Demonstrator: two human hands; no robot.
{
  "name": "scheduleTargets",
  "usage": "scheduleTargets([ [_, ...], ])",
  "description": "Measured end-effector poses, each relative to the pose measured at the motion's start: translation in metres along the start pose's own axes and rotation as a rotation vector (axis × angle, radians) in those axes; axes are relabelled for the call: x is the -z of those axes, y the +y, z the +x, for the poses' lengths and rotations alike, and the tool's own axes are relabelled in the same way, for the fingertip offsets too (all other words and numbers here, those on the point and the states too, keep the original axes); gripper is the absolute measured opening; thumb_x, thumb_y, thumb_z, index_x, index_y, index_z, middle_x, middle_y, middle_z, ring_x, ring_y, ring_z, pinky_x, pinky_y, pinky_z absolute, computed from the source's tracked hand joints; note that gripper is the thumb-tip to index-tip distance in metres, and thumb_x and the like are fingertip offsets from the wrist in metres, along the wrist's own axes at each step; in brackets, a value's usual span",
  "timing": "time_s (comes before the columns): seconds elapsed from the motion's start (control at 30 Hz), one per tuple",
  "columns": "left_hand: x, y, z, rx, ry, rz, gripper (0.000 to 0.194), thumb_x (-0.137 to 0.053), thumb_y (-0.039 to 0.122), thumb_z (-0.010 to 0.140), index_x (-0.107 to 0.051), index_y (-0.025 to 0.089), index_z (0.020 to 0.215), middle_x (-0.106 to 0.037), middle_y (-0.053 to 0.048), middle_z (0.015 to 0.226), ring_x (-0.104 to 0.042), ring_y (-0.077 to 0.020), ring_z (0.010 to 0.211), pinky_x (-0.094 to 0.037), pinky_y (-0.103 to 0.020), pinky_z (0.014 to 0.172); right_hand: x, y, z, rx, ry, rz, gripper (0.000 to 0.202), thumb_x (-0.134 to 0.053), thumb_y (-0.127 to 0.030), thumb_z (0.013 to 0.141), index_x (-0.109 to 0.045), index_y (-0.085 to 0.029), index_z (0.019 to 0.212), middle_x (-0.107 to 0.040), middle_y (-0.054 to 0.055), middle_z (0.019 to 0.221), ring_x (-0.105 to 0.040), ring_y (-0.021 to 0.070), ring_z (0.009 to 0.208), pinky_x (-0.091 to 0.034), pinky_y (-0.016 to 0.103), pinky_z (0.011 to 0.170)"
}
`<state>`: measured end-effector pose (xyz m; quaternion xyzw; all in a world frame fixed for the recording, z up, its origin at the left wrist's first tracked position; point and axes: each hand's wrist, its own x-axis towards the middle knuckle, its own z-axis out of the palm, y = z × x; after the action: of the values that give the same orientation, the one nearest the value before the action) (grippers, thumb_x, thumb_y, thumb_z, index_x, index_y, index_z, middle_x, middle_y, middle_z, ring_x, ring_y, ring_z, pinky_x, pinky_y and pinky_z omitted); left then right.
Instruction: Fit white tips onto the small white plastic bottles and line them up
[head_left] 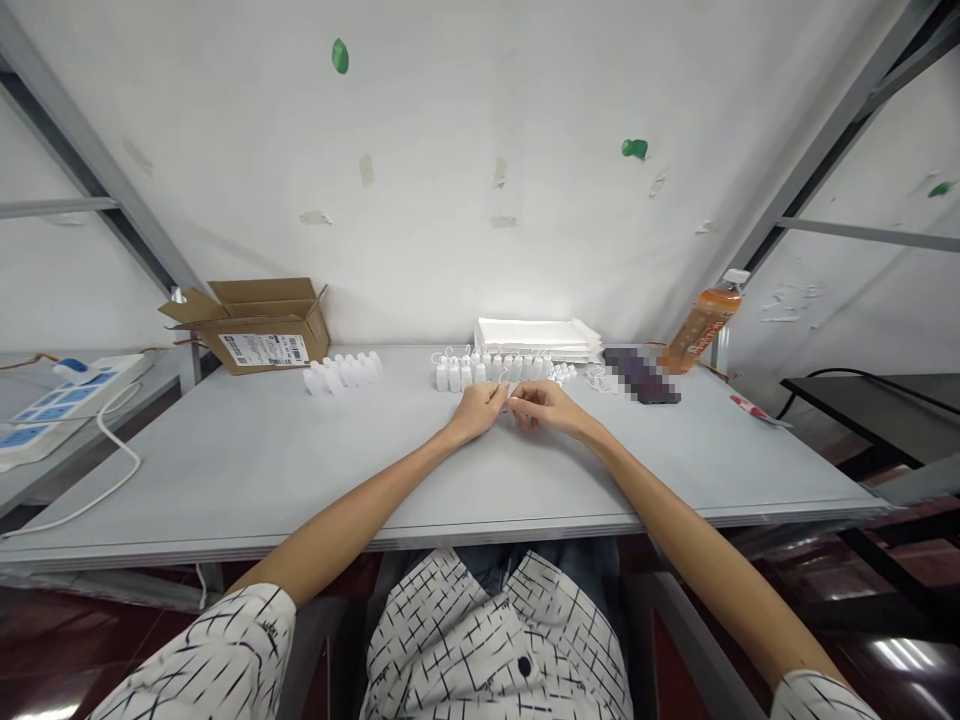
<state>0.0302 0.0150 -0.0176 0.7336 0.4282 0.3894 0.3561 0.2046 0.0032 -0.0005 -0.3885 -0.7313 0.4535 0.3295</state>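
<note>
My left hand [480, 408] and my right hand [547, 405] meet over the middle of the table, fingertips almost touching. Both are closed in a pinch around something small and whitish between them, mostly covered by the fingers. A thin pale loop seems to rise just above it. Right behind the hands stand several small white bottles [454, 378] in rows, some with thin loops at their tops. Beside my right hand lie small white caps [562, 373] and a little heap of white loops [598, 379]. Farther left, several translucent white pieces [343, 373] form a group.
An open cardboard box [262, 335] stands at the back left of the grey table [300, 480]. Along the back lie stacked white sheets [536, 335], a partly blurred dark phone [658, 390] and a tilted orange drink bottle [701, 325]. A power strip [67, 405] sits at the left.
</note>
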Motion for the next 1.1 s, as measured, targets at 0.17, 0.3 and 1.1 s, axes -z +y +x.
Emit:
scheduleTargets([
  [0.17,-0.002,0.003,-0.002,0.042,-0.002,-0.075,0.048,-0.039,0.049,0.093,-0.039,0.02,0.055,-0.036,0.004,0.045,-0.035,-0.0091,0.044,-0.031,-0.023,0.048,-0.001,-0.001,0.0,0.034,0.018,0.025,0.041,-0.067,-0.057,0.081,-0.061,-0.017,0.072,-0.058,0.0,0.057,-0.053,0.0123,0.05,-0.041,0.025,0.048],
  [0.3,-0.003,0.005,-0.006,0.032,0.021,-0.039,0.049,-0.038,0.049,0.094,-0.041,0.019,0.055,-0.04,0.003,0.045,-0.042,-0.0105,0.047,-0.034,-0.023,0.049,-0.002,0.002,0.001,0.047,0.033,-0.004,0.049,-0.062,-0.06,0.084,-0.057,-0.018,0.06,-0.054,0.0,0.054,-0.053,0.0121,0.047,-0.04,0.026,0.049],
  [1.1,-0.003,0.002,-0.001,0.179,-0.019,-0.233,0.046,-0.045,0.053,0.092,-0.039,0.02,0.061,-0.034,0.006,0.046,-0.036,-0.0072,0.039,-0.029,-0.02,0.04,-0.001,-0.002,0.001,0.028,0.063,-0.008,0.055,-0.062,-0.067,0.082,-0.047,-0.02,0.058,-0.049,-0.003,0.048,-0.048,0.0109,0.044,-0.038,0.025,0.047],
])
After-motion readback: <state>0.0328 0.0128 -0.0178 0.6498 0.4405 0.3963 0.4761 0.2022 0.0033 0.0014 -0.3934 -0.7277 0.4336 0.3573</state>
